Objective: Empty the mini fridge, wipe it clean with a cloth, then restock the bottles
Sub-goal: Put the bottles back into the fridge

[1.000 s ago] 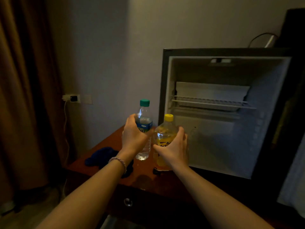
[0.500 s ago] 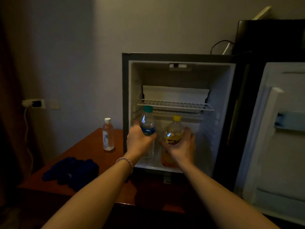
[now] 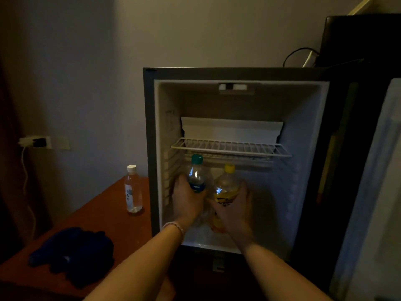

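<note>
Two bottles going into the fridge

The left hand [image 3: 186,200] wraps around the green-cap bottle [image 3: 196,174], and the right hand [image 3: 235,208] wraps around the yellow bottle [image 3: 225,187], both low inside the mini fridge [image 3: 303,170]. They look smooth and maybe slippery, so hold the middle. One clear bottle [image 3: 132,190] waits on the table [image 3: 104,216].

We see a green cap [image 3: 197,159] and blue label [image 3: 196,187] on 1 bottle, a yellow cap [image 3: 229,168] on another, a dark blue cloth [image 3: 73,254], a reddish-brown table [image 3: 104,213].
</note>
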A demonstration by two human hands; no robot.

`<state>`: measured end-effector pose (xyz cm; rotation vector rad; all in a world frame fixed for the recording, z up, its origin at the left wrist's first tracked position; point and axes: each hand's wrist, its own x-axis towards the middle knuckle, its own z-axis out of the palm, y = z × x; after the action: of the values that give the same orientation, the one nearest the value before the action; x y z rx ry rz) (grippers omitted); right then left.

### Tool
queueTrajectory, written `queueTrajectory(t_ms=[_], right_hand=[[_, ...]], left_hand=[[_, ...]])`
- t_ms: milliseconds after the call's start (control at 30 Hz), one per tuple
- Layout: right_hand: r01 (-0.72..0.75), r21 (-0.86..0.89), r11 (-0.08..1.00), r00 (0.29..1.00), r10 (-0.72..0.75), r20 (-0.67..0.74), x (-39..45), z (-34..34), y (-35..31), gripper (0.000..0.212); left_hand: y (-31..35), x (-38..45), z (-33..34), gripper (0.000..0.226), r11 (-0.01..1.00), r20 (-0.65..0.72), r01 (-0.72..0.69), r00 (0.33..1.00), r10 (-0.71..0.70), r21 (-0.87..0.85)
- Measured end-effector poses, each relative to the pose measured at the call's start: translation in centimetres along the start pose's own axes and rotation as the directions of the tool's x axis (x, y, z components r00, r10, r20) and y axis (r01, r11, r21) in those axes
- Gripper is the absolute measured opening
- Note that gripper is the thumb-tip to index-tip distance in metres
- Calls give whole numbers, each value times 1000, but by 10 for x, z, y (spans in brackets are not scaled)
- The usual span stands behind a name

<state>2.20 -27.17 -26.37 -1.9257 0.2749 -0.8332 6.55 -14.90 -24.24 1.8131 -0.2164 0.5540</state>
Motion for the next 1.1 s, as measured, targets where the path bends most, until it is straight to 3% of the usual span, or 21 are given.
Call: queueTrajectory(t_ms=[267, 433, 500, 567, 767, 900, 1100], right_hand=[[80, 5, 997, 995, -80, 55, 5, -1, 24, 112], [-78, 81, 994, 986, 65, 154, 4, -14, 53, 82], [-97, 90, 991, 976, 77, 202, 2, -19, 58, 60], [-92, 87, 992, 977, 73, 202, 3, -20, 59, 52], [-87, 3, 996, 989, 85, 124, 8, -2, 58, 59], [-79, -5, 997, 993, 79, 82, 10, 9, 58, 66], [-53, 43, 998, 998, 51, 46, 20, 19, 62, 56]], left_hand=[[-13, -4, 13, 75, 1000, -49, 5, 999, -6, -13], [-18, -18, 11, 79, 992, -4, 110, 994, -110, -60], [-21, -23, 11, 80, 986, 10, 149, 989, -148, -70], [-26, -26, 11, 77, 986, 3, 160, 987, -160, -53], [-31, -31, 8, 51, 952, 3, 262, 964, -265, -159], [-32, -27, 11, 38, 960, -8, 224, 974, -228, -167], [-40, -12, 23, 32, 946, -37, 227, 970, -241, -230]])
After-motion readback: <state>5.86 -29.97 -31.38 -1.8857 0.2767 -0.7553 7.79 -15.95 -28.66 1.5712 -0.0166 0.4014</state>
